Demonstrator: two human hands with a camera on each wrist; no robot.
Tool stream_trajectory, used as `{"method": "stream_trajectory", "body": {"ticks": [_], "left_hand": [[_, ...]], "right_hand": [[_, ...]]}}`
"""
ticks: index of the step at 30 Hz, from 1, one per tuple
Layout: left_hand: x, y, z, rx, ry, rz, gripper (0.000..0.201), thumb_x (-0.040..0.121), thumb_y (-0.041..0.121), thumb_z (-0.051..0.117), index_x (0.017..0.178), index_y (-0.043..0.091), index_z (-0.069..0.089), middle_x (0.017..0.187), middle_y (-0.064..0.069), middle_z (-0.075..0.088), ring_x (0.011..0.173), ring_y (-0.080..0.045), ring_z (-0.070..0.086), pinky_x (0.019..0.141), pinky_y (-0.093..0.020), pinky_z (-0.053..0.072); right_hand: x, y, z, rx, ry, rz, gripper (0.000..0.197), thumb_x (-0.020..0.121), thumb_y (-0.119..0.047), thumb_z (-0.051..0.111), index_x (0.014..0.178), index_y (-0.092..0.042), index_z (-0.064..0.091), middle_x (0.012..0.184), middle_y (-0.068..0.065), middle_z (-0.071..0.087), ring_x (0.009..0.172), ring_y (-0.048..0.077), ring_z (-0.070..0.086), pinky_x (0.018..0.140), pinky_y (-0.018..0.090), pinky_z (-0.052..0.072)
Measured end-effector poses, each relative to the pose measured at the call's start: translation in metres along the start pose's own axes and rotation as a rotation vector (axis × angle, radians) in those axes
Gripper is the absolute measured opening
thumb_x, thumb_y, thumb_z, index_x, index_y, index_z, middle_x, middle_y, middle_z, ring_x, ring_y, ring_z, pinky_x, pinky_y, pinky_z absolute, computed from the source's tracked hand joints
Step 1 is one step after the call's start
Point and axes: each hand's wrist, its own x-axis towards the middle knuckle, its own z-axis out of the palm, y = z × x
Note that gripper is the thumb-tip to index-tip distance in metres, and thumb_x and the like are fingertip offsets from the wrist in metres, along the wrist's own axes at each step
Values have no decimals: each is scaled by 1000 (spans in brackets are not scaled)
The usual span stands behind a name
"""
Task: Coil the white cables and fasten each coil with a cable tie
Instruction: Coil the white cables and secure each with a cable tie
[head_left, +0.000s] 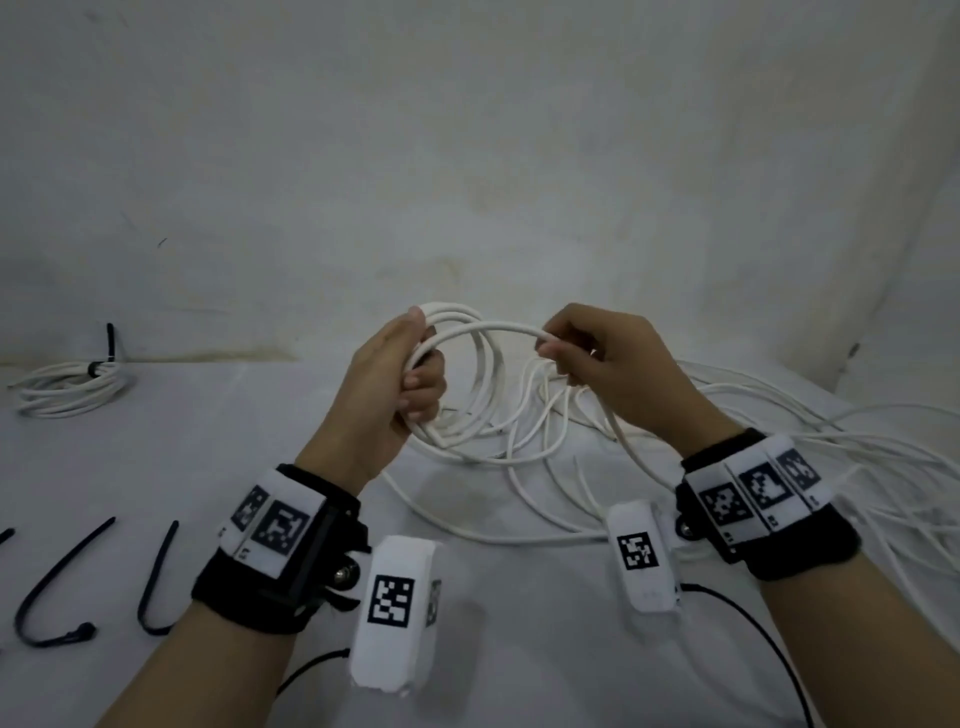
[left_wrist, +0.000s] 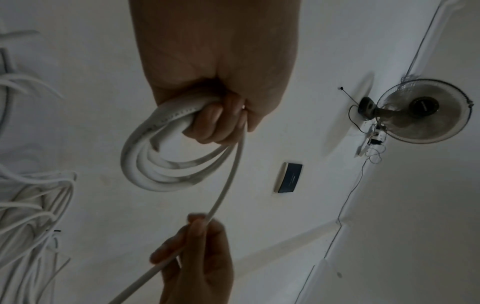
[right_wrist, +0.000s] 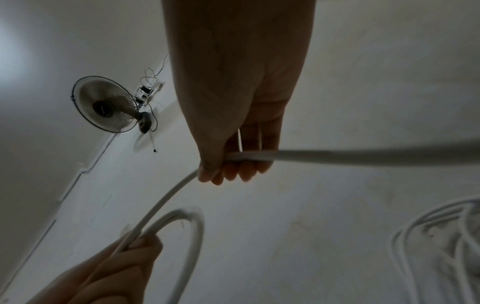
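Fingers (head_left: 422, 382) of my left hand (head_left: 387, 384) curl round a bunch of white cable loops (head_left: 467, 395), held above the bench (head_left: 519, 649). Head view: my right hand (head_left: 605, 358) pinches the running strand (head_left: 493, 328); loose cable (head_left: 831, 441) sprawls right, a tied coil (head_left: 72, 389) lies far left, and black cable ties (head_left: 156, 577) sit near left.

Left wrist view: loops (left_wrist: 166, 164) hang from my closed fist.

Right wrist view: strand (right_wrist: 363, 157) crosses under curled fingers (right_wrist: 244, 172); a fan (right_wrist: 103, 105) shows behind.
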Motion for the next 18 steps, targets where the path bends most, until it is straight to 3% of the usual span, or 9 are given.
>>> {"method": "stream_trajectory", "body": {"ticks": [5, 8, 12, 14, 17, 18], "left_hand": [[2, 3, -5, -52, 23, -18, 37, 102, 33, 29, 69, 17, 34, 38, 9, 26, 26, 1, 21, 31, -11, 16], [1, 0, -2, -32, -4, -40, 38, 102, 34, 30, 69, 16, 37, 39, 9, 26, 27, 1, 21, 30, -11, 18], [-5, -4, 8, 36, -81, -107, 41, 99, 38, 32, 73, 11, 48, 41, 10, 25, 27, 2, 19, 30, -13, 17], [-7, -1, 11, 45, -84, -85, 41, 98, 40, 32, 73, 12, 48, 41, 10, 25, 28, 2, 19, 31, -13, 17], [-6, 4, 7, -34, -47, -54, 41, 99, 41, 29, 74, 14, 45, 41, 11, 26, 28, 0, 21, 31, -13, 18], [-5, 5, 5, -60, -26, -43, 41, 100, 41, 28, 74, 14, 45, 42, 11, 26, 28, 0, 22, 31, -13, 19]], "right_hand": [[-11, 17, -25, -169, -158, 155, 13, 90, -5, 58, 81, -15, 58, 70, -7, 64, 62, 5, 64, 60, 14, 46], [0, 18, -40, -237, -18, 114, 11, 90, -6, 58, 82, -14, 58, 71, -2, 63, 60, 8, 63, 60, 11, 43], [26, 17, -52, -331, 173, -5, 10, 92, -15, 58, 84, -12, 62, 72, 0, 62, 65, 17, 59, 65, 22, 44], [27, 21, -45, -292, 132, 5, 11, 92, -14, 57, 85, -11, 64, 72, 3, 64, 66, 18, 62, 67, 22, 46], [14, 28, -27, -178, -3, 86, 13, 93, -8, 53, 86, -12, 64, 72, 8, 66, 59, 14, 63, 60, 9, 44], [9, 29, -22, -129, -45, 117, 13, 93, -7, 52, 88, -13, 62, 72, 8, 64, 58, 15, 64, 59, 11, 47]]}}
